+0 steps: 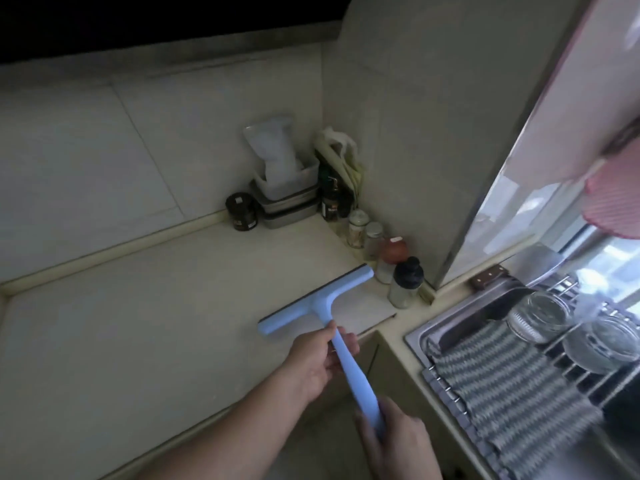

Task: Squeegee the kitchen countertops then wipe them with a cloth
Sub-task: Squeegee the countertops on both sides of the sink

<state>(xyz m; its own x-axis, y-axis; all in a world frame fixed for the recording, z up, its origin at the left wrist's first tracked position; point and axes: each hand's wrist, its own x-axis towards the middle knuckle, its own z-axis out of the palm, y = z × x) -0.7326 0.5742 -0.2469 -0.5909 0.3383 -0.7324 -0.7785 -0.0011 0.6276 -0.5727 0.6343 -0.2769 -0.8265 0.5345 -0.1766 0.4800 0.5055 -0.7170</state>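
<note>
Our left hand gripped the light-blue squeegee near its head, our right hand the handle's end; its blade lay on the countertop beside the spice jars. We judged an even, flat pull best.

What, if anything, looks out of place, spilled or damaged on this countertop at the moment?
Nothing stands out. The jars and bottles stand upright in a row along the wall, the stacked containers sit squarely in the corner, and both hands hold the blue squeegee on the countertop. No spill shows.
</note>
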